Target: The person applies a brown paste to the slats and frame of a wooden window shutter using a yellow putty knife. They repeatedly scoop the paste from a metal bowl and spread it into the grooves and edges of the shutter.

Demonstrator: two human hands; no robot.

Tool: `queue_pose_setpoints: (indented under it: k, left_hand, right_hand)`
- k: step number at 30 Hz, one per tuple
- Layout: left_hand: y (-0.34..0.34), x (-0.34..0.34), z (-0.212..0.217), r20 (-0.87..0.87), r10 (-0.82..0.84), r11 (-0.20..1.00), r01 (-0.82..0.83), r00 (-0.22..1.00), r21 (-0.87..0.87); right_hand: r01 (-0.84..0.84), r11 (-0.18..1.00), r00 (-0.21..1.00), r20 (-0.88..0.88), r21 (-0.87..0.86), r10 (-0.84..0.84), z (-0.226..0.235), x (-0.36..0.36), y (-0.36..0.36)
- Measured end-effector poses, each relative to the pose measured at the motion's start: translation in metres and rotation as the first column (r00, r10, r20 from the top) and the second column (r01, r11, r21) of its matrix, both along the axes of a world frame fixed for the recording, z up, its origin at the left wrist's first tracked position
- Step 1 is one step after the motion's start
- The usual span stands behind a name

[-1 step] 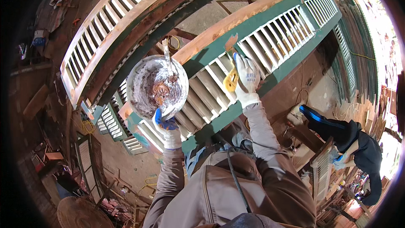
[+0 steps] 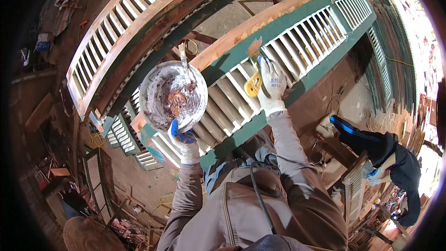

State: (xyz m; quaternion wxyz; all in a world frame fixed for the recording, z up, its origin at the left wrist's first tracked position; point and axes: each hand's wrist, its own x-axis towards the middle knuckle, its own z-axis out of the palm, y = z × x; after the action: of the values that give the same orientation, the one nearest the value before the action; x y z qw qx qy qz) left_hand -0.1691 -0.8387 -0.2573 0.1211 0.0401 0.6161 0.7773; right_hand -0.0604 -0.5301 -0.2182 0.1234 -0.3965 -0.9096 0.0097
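Note:
My left hand (image 2: 182, 139), in a white and blue work glove, grips the near rim of a round metal bowl (image 2: 147, 104). Reddish-brown paste (image 2: 177, 101) lies in the bowl, whose inner wall is smeared whitish. A pale-handled tool (image 2: 183, 56) leans over its far rim. Closed around a yellow-handled putty knife (image 2: 253, 85) is my gloved right hand (image 2: 272, 81). The knife's blade end is close to a brown patch (image 2: 255, 46) on the green frame of a louvred shutter (image 2: 223, 72); whether it touches cannot be made out. Pale slats run beneath both hands.
Another louvred shutter (image 2: 104, 42) with bare brown wood lies beyond, to the left. At the right a person in dark clothes (image 2: 404, 162) bends over another slatted panel (image 2: 355, 188). Green shutters (image 2: 395, 60) stand at the far right. Cables and wood pieces lie on the floor.
My right hand and the putty knife have shifted very slightly to the left. The bowl and my left hand look unchanged.

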Motion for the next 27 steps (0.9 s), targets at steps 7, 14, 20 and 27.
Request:
queue_pose_setpoints:
  k: [7,14,20,27]
  left_hand:
    - [0.004,-0.003,-0.005,-0.036,-0.054,0.998,0.053,0.998,-0.044]
    - [0.002,-0.007,-0.013,0.017,-0.061,0.996,0.060,0.998,0.071]
    - [0.004,-0.005,-0.007,-0.029,-0.073,0.997,0.073,0.997,0.007]
    - [-0.001,-0.009,-0.014,0.004,-0.090,0.995,0.090,0.996,0.031]
  right_hand:
    - [-0.099,0.976,0.985,0.159,0.192,0.068,-0.018,-0.019,-0.008]
    - [0.105,0.994,0.994,0.030,-0.019,-0.105,0.004,-0.013,0.003]
    - [-0.066,0.997,0.992,0.108,-0.041,0.071,-0.008,-0.016,-0.003]
    - [0.011,0.998,0.996,0.083,0.055,-0.016,0.010,-0.015,0.009]
